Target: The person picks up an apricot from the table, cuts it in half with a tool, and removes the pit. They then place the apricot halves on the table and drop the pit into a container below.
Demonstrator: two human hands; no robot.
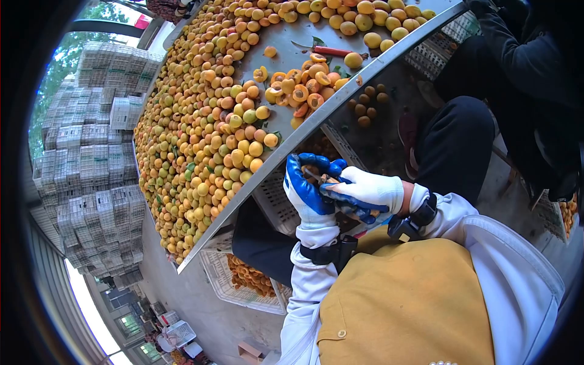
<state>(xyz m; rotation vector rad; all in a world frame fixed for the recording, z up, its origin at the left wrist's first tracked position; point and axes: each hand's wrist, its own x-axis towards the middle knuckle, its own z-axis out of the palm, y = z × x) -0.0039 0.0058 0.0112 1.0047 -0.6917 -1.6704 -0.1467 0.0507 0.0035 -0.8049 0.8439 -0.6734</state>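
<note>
Both of my hands wear white gloves with blue-coated palms and meet in front of my lap, just off the table's edge. My left hand (pixel 309 187) is curled around an apricot (pixel 311 170), mostly hidden by the glove. My right hand (pixel 365 192) is closed on a small knife (pixel 314 176); only a thin grey part of its blade shows at the fruit, and its handle is covered by the fingers. On the metal table (pixel 283 42) nearby lies a pile of halved apricots (pixel 301 91).
Whole apricots (pixel 207 143) cover much of the table. A red-handled knife (pixel 336 51) lies beyond the halves. Below stand plastic crates (pixel 222 281), one with apricot pieces. Another person's leg (pixel 459 143) is at right. Stacked crates (pixel 94 158) rise at left.
</note>
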